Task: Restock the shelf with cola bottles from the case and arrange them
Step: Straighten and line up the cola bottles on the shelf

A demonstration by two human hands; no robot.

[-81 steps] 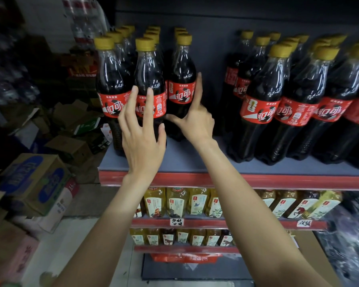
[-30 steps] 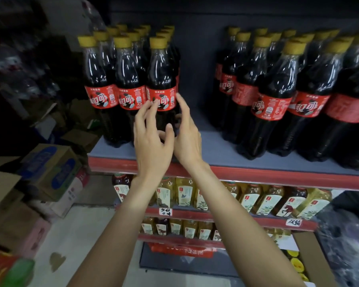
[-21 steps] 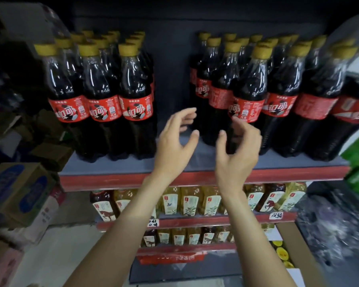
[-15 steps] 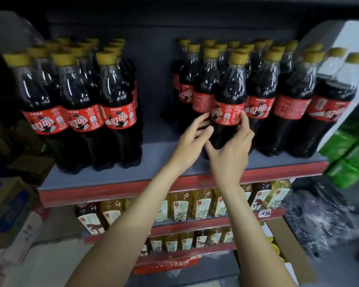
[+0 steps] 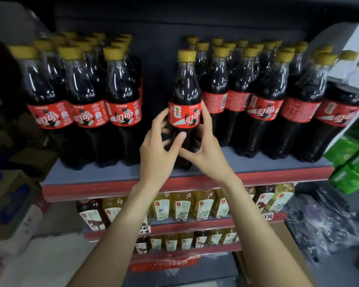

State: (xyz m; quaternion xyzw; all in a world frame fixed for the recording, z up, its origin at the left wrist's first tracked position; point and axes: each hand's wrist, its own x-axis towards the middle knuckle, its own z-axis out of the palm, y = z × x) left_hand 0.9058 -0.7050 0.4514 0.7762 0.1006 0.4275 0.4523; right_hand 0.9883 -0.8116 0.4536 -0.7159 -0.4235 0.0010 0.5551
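Observation:
A cola bottle (image 5: 184, 88) with a yellow cap and red label stands upright at the front of the grey shelf (image 5: 116, 175). My left hand (image 5: 158, 150) grips its lower body from the left, thumb across the front. My right hand (image 5: 205, 150) wraps it from the right, fingers at the label's edge. A left block of cola bottles (image 5: 85, 104) and a right block of cola bottles (image 5: 267, 100) stand on either side, with a gap between them where this bottle stands.
Below are two red-edged shelves of yellow tea bottles (image 5: 180, 206). Cardboard boxes (image 5: 10, 204) are piled on the floor at left. Green packs (image 5: 352, 162) and a white side panel (image 5: 348, 59) stand at right.
My view and both hands shifted from the left bottle group to the right group. Both hands closed round its front-left bottle, which now stands apart from its row, toward the gap.

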